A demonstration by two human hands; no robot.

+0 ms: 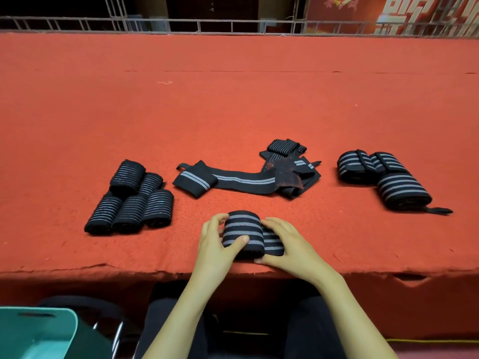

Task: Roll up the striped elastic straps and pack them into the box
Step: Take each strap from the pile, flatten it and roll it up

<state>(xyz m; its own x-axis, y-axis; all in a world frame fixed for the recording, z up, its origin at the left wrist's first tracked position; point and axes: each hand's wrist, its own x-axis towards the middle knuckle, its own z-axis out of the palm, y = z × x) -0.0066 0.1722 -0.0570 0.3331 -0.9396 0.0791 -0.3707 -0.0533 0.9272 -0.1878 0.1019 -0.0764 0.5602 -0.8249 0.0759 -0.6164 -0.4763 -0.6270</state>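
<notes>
Striped roll sits near table edge, gripped by both hands.

Single view, worn on the person's head, looking forward and steeply down across the red table. It sits close: the left hand and right hand, both holding a rolled strap, lie just beneath the lens at the near table edge, forearms entering from the bottom. The lap and a teal box fill the lowest strip. The far railing bows along the top (that's the wide angle bending lines toward the corners).
</notes>
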